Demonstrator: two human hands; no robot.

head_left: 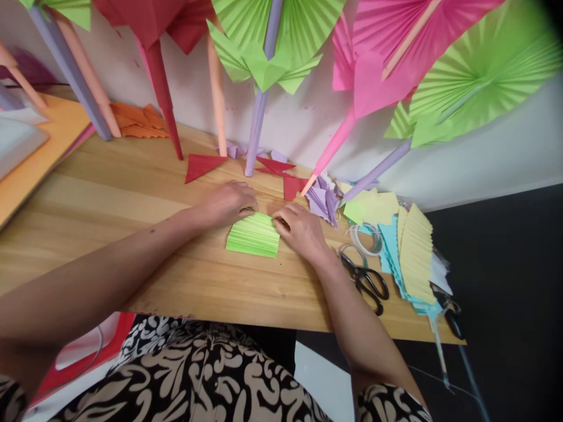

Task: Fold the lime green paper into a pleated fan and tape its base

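A bright green pleated paper [254,237] lies on the wooden table in front of me, its folds running from side to side. My left hand [231,203] pinches its far left corner, fingers curled. At the far right corner, my right hand [300,228] has its thumb and fingers closed on the edge. The fingertips partly cover both corners. Just beyond the hands lie red paper pieces [204,167] and a crumpled purple pleated paper [323,200].
Large paper fans on rolled-paper sticks, such as a green fan [272,35], lean against the wall. To the right are black-handled scissors [365,281], a tape roll [367,239] and yellow pleated paper [416,255]. The table's front edge runs close to my body.
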